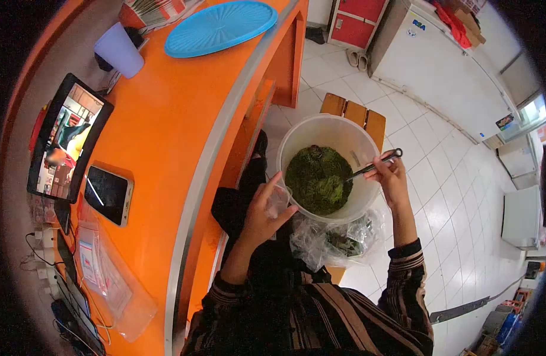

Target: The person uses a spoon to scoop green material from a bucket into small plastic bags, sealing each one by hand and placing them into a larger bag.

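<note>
A large white plastic bucket point(289, 137) holds a mass of dark green chopped leaves point(320, 178), lighter green near the middle. My right hand point(390, 178) is closed around the handle of a black long-handled utensil point(366, 169) over the right rim. The utensil's head is hidden in the greens. At the bucket's left rim, my left hand point(261, 215) curls its thumb and fingers around a small clear plastic cup point(278, 200). Below the bucket lies a clear plastic bag point(308, 242) with dark leaves inside.
The bucket stands on a wooden slatted stool point(375, 126). To the left is an orange counter point(160, 136) bearing a blue round lid point(220, 28), a lilac cup point(120, 51), a phone point(108, 194), a lit tablet point(70, 139) and plastic packaging point(110, 279). A white chest freezer point(439, 71) stands at back right.
</note>
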A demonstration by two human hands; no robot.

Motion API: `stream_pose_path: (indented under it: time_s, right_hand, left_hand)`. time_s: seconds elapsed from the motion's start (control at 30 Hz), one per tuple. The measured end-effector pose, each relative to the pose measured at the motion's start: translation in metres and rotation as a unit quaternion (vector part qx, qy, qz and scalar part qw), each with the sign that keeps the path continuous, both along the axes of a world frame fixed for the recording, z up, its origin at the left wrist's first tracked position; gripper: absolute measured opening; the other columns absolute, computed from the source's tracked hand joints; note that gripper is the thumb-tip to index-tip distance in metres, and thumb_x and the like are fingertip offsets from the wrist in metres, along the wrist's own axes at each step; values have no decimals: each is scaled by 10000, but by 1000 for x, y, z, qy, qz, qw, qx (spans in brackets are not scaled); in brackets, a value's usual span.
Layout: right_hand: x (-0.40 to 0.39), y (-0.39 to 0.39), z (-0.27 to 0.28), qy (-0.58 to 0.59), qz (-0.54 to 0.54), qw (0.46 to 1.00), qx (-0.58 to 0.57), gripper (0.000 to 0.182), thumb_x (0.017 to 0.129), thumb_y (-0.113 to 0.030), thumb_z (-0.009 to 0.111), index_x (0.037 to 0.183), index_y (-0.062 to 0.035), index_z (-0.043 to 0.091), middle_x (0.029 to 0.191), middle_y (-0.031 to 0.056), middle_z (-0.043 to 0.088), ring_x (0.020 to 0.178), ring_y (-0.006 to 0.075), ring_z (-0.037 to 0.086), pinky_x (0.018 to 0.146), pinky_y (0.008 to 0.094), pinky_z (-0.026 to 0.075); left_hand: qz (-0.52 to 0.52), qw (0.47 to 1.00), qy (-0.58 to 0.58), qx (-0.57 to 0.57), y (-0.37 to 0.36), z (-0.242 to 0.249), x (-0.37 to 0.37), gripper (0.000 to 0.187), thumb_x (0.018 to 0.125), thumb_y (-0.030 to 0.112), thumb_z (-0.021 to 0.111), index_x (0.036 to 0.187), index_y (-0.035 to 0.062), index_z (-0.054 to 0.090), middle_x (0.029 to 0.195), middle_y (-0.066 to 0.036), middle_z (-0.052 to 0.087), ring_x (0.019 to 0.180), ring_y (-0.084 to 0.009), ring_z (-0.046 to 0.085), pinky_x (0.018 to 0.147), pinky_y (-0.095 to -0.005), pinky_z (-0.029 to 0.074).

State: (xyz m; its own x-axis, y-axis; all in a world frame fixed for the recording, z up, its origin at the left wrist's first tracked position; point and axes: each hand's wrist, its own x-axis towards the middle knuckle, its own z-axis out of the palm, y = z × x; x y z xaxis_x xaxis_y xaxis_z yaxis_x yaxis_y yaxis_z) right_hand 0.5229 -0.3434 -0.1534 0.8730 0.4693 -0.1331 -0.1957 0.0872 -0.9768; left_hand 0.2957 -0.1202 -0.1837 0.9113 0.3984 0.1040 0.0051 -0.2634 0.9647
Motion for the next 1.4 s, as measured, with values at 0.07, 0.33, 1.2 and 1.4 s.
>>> stream_pose_path:
  time_s: [0.07,0.33,1.2,1.4]
  right_hand:
    - [6,-9,-1,-16,-32,999,20,208,873,-104,608,973,-30,441,742,132,618,613,220,649,519,285,529]
    - [10,-27,7,-32,-151,983,100,106,881,-68,581,937,-38,497,725,116,623,616,194,645,526,279,529]
    - [-93,-6,62,-487,-111,866,-5,201,836,75,578,898,0,402,850,235,633,721,244,671,630,305,557]
    - [-92,-7,62,-507,-115,854,-27,245,837,68,581,927,-10,367,848,239,624,699,240,670,619,303,558]
  left_hand:
    - [-10,1000,0,25,-9,20,11,746,757,195,743,1377,51,355,1024,-105,503,965,-206,513,835,-331,448]
    - [-34,994,-29,101,-30,34,43,813,680,129,778,1367,26,356,1037,-111,516,964,-230,522,865,-336,437]
    - [-4,995,-80,60,-70,27,97,663,654,158,798,1206,45,446,1133,-146,523,1078,-282,512,928,-371,406]
    - [3,990,-120,79,-67,22,97,663,649,142,803,1200,57,445,1128,-121,530,1061,-245,517,884,-352,433]
